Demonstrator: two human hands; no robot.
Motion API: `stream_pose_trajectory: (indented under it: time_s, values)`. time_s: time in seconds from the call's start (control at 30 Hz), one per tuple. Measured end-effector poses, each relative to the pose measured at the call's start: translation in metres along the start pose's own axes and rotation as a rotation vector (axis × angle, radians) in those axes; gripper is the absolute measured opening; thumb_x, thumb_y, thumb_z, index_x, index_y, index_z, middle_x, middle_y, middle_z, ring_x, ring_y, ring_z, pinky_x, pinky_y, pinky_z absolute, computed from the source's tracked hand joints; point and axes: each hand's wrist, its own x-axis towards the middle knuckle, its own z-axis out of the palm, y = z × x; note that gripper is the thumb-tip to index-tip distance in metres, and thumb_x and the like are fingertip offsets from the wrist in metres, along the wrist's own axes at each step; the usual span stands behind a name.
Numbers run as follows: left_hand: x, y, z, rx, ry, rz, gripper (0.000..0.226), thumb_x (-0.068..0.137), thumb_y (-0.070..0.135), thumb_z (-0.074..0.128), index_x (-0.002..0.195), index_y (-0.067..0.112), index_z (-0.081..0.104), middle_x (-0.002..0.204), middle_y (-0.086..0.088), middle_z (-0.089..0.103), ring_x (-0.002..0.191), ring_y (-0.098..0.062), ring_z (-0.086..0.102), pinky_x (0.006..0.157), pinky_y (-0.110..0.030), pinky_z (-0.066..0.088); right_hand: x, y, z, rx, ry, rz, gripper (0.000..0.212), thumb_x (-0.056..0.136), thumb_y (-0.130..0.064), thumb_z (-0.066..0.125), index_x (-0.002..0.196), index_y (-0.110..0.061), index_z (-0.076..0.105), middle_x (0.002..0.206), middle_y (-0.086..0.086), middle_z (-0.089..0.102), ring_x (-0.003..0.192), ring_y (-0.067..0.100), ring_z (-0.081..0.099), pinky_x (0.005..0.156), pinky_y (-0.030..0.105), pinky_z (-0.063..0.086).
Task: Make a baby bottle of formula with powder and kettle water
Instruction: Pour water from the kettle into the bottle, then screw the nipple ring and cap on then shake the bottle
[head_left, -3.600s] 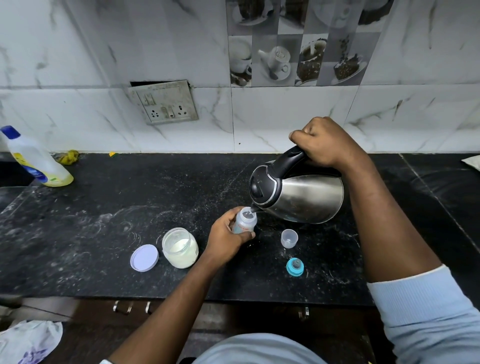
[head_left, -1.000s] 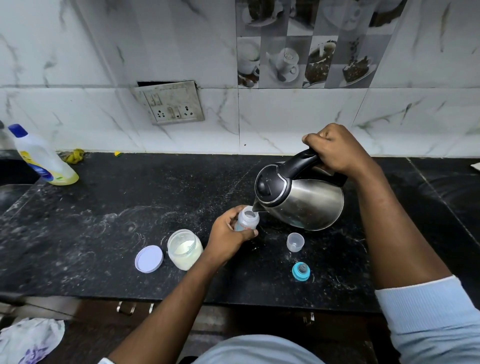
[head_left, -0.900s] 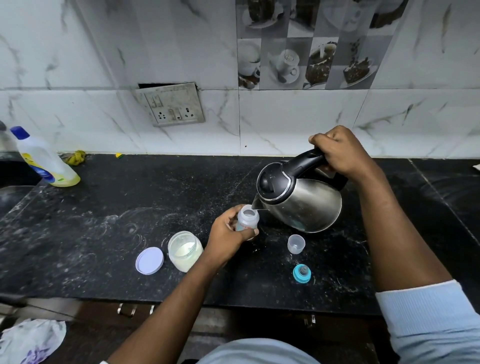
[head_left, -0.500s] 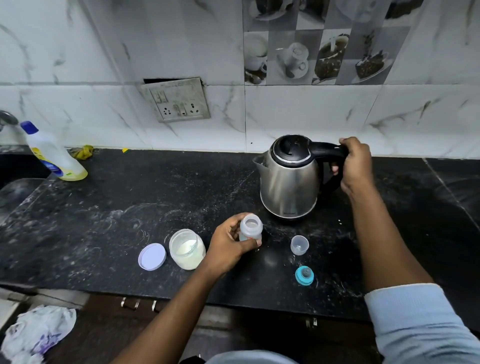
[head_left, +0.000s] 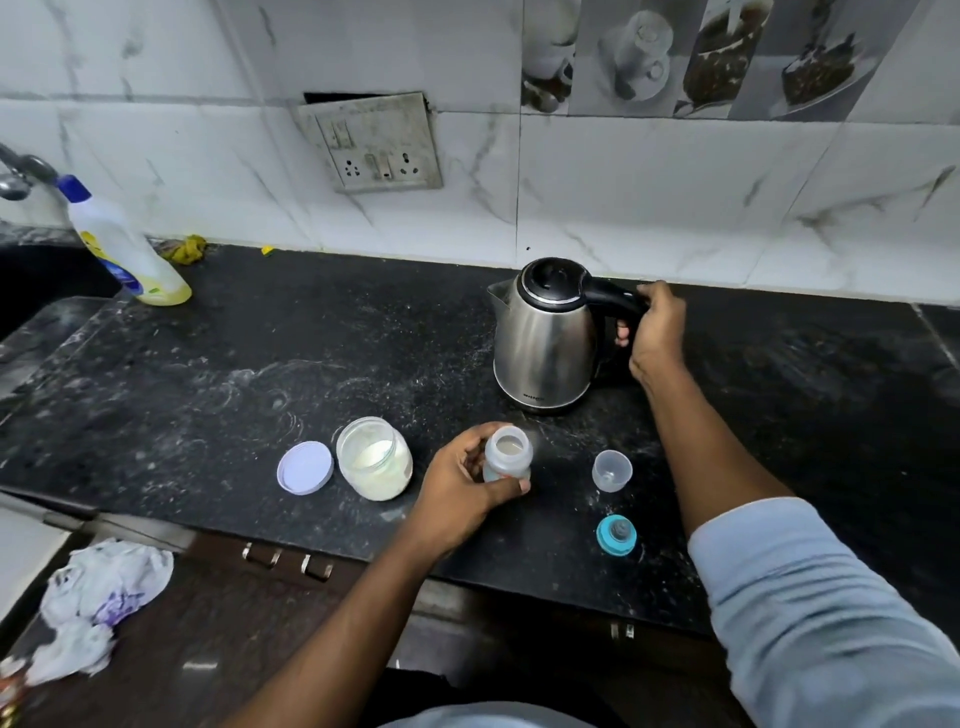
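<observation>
Bottle (head_left: 506, 457) stands upright on the black bench (head_left: 260, 364), near the front edge, in front of the kettle (head_left: 545, 343) and a little apart from it. It is small and round, of cloudy half-clear plastic, with an open mouth. Inside one sees something pale. The left hand (head_left: 457, 493) holds it from the left side, with the fingers (head_left: 498, 488) curled round its lower body.

The kettle is upright on the bench. Its body is brushed steel, with a black plastic top and handle, and the spout points to the left. The right hand (head_left: 657, 332) grips the handle, its fingers (head_left: 649, 291) wrapped round it.

Left of the bottle stands an open clear jar (head_left: 374, 460) with white powder inside. Just beside the jar lies a flat round lid (head_left: 305, 466), pale lilac. Right of the bottle is a small clear cup (head_left: 612, 470), and nearer to the front edge a teat (head_left: 616, 535) sits in a teal ring. The bench is dark speckled stone with white dusty marks. At the far left stands a detergent (head_left: 124, 249) with a blue cap.
</observation>
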Motion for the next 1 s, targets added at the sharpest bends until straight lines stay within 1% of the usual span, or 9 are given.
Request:
stream_pose_trajectory:
  time_s: [0.37,0.4,0.47,0.53,0.6,0.67,0.77,0.87,1.0]
  values:
    - [0.001,-0.016,0.000,-0.010,0.031,-0.013,0.062,0.072,-0.016,0.088,0.124,0.014,0.069,0.115,0.002,0.079,0.105,-0.008,0.071,0.099,-0.024,0.054,0.006,0.013,0.002,-0.086,-0.071,-0.017,0.026,0.095,-0.021,0.048,0.072,-0.014,0.059,0.051,0.006,0.049,0.038,0.017,0.043,0.040,0.022,0.030]
    - [0.001,-0.015,0.001,-0.009,0.033,-0.013,0.063,0.072,-0.016,0.088,0.123,0.015,0.069,0.115,0.003,0.079,0.105,-0.007,0.071,0.099,-0.024,0.054,0.005,0.012,0.000,-0.094,-0.084,-0.029,0.028,0.096,-0.024,0.050,0.072,-0.014,0.061,0.056,0.007,0.054,0.044,0.019,0.048,0.043,0.025,0.035]
    - [0.000,-0.012,0.002,-0.012,0.029,-0.017,0.062,0.072,-0.015,0.088,0.123,0.016,0.070,0.115,0.003,0.080,0.105,-0.007,0.072,0.098,-0.024,0.054,-0.002,0.010,-0.007,-0.150,-0.079,-0.090,0.026,0.098,-0.029,0.055,0.076,-0.019,0.065,0.074,0.004,0.062,0.065,0.017,0.056,0.062,0.028,0.045]
    - [-0.001,-0.010,0.002,-0.010,0.024,-0.021,0.062,0.072,-0.014,0.089,0.124,0.016,0.070,0.115,0.002,0.080,0.105,-0.008,0.073,0.098,-0.026,0.055,-0.022,0.005,-0.019,-0.323,0.000,-0.208,0.021,0.102,-0.033,0.055,0.086,-0.022,0.064,0.085,-0.004,0.063,0.074,0.006,0.055,0.073,0.026,0.043]
    - [-0.001,-0.007,0.004,-0.010,0.021,-0.021,0.061,0.073,-0.012,0.089,0.123,0.017,0.071,0.114,0.003,0.080,0.105,-0.008,0.073,0.097,-0.026,0.056,-0.056,0.004,-0.035,-0.430,0.069,-0.336,0.010,0.104,-0.028,0.057,0.098,-0.020,0.061,0.090,-0.005,0.063,0.074,-0.005,0.054,0.073,0.018,0.043]
    - [-0.001,-0.005,0.006,-0.003,0.014,-0.020,0.059,0.074,-0.011,0.089,0.120,0.019,0.071,0.112,0.005,0.081,0.103,-0.006,0.073,0.096,-0.025,0.056,-0.097,0.012,-0.057,-0.500,0.075,-0.405,0.004,0.100,-0.019,0.062,0.102,-0.019,0.058,0.087,-0.005,0.061,0.070,-0.006,0.054,0.070,0.013,0.043]
    - [-0.001,-0.005,0.009,0.009,0.006,-0.021,0.058,0.073,-0.011,0.090,0.121,0.017,0.071,0.113,0.005,0.081,0.103,-0.006,0.073,0.096,-0.025,0.055,-0.148,0.041,-0.095,-0.682,0.014,-0.369,0.014,0.095,-0.010,0.067,0.096,-0.018,0.056,0.081,-0.003,0.059,0.070,0.006,0.057,0.069,0.030,0.049]
    - [-0.002,-0.004,0.012,0.004,-0.007,-0.042,0.058,0.073,-0.012,0.089,0.119,0.019,0.071,0.110,0.008,0.081,0.102,-0.005,0.073,0.095,-0.025,0.055,-0.183,0.074,-0.128,-0.975,-0.076,-0.349,0.016,0.089,-0.012,0.073,0.098,-0.016,0.059,0.093,0.000,0.061,0.085,0.024,0.058,0.077,0.049,0.052]
    - [-0.002,-0.007,0.013,-0.007,-0.026,-0.062,0.058,0.073,-0.013,0.088,0.117,0.021,0.071,0.109,0.007,0.081,0.102,-0.005,0.073,0.094,-0.023,0.055,-0.207,0.091,-0.143,-1.285,-0.231,-0.209,0.046,0.092,-0.037,0.071,0.132,-0.020,0.058,0.129,0.005,0.058,0.115,0.028,0.053,0.098,0.043,0.047]
